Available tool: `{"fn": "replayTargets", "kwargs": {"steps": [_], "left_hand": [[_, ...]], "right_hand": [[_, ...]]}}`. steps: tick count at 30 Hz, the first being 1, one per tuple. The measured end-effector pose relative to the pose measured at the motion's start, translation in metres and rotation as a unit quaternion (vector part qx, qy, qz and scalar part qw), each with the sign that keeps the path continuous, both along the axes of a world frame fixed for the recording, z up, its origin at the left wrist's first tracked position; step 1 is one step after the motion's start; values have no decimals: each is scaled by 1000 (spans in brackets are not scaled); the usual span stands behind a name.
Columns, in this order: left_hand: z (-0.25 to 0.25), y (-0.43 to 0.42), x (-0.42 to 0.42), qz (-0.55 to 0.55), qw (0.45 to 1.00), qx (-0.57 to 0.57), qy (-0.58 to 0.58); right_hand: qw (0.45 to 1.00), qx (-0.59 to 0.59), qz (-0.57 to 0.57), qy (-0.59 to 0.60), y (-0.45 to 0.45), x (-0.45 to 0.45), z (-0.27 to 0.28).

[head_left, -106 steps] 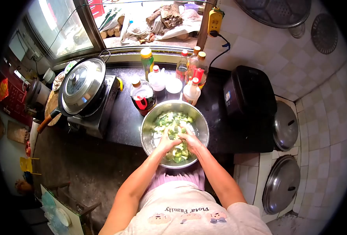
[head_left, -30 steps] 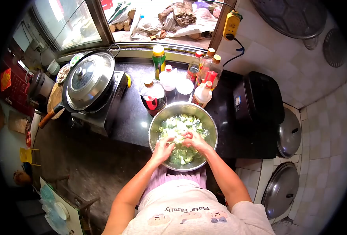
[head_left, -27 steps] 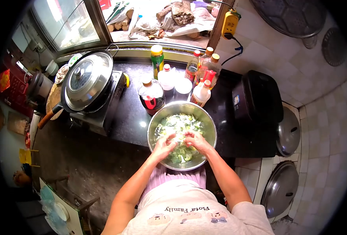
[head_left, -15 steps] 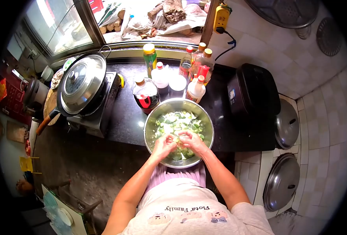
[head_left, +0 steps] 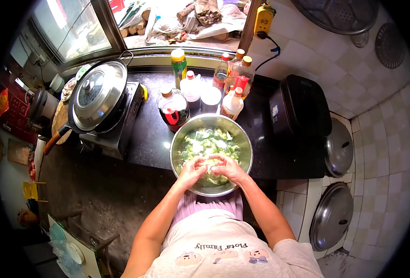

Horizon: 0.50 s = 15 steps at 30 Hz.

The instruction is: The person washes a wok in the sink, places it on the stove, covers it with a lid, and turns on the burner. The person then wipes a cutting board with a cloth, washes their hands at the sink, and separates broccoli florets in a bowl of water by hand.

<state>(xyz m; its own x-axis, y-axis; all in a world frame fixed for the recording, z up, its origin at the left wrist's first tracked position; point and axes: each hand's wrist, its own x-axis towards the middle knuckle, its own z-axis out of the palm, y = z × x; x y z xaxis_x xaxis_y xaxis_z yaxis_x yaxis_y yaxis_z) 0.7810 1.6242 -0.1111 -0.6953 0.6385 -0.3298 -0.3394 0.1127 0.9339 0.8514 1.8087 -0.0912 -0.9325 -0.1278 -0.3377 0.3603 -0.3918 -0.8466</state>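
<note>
A large steel bowl [head_left: 246, 157] stands at the counter's front edge, with many cut broccoli pieces [head_left: 209, 141] in what looks like water. Over the near half of the bowl, my left hand [head_left: 192, 172] and my right hand [head_left: 229, 169] meet with bent, pinching fingers. Between the fingertips is a small pale green broccoli piece [head_left: 209, 163], mostly covered by the fingers. Both wrists cross the bowl's near rim.
Behind the bowl stand several sauce bottles, among them a dark one with a red label [head_left: 173, 111]. Left of them, a lidded wok [head_left: 98, 95] sits on a gas stove [head_left: 114, 134]. A black appliance [head_left: 302, 106] is at the right, near pot lids [head_left: 332, 215].
My fingertips have shifted slightly around the small piece, staying over the near side of the bowl. The whole view has moved a little; the bowl and bottles stay in place.
</note>
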Motion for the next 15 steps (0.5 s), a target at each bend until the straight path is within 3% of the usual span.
{"fn": "replayTargets", "kwargs": {"steps": [11, 15], "left_hand": [[12, 5, 4, 52, 997, -18, -55], [25, 8, 13, 54, 989, -93, 104]], "right_hand": [[995, 2, -84, -57, 8, 9, -8], [990, -52, -106, -79, 5, 7, 7]]}}
